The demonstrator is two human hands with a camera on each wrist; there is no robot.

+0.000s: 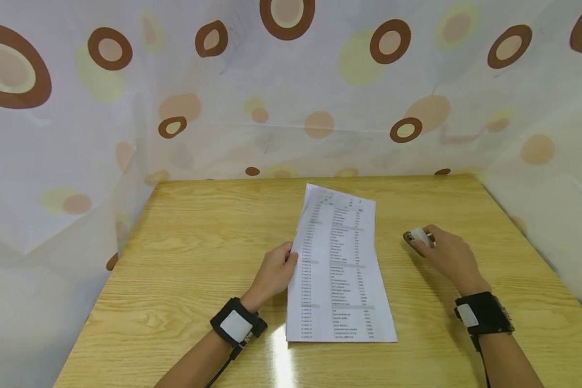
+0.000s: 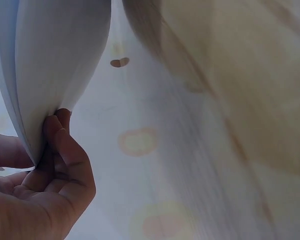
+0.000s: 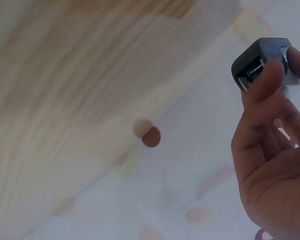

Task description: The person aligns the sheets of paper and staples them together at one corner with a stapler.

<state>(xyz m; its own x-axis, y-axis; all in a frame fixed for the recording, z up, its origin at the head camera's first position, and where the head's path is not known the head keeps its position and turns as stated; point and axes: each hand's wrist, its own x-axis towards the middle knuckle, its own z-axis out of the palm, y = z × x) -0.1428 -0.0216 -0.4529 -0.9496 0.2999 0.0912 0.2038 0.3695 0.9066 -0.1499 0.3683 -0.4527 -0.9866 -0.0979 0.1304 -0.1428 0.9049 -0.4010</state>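
Observation:
My left hand (image 1: 275,272) pinches the left edge of several printed paper sheets (image 1: 339,275), thumb on the front. The sheets stand tilted up over the table, columns of text facing me. In the left wrist view, the fingers of that left hand (image 2: 50,185) curl behind the bowed paper (image 2: 65,55). To the right of the sheets and apart from them, my right hand (image 1: 448,256) grips what looks like a small grey-and-white stapler (image 1: 421,236). The right wrist view shows the stapler's dark rounded end (image 3: 265,55) between thumb and fingers of the right hand (image 3: 275,155).
Both hands are over a light wooden table (image 1: 199,226). White sheeting with brown and yellow spots (image 1: 291,91) encloses its back and sides. A black wrist strap (image 1: 237,323) with a cable is on the left wrist, and another strap (image 1: 485,313) on the right.

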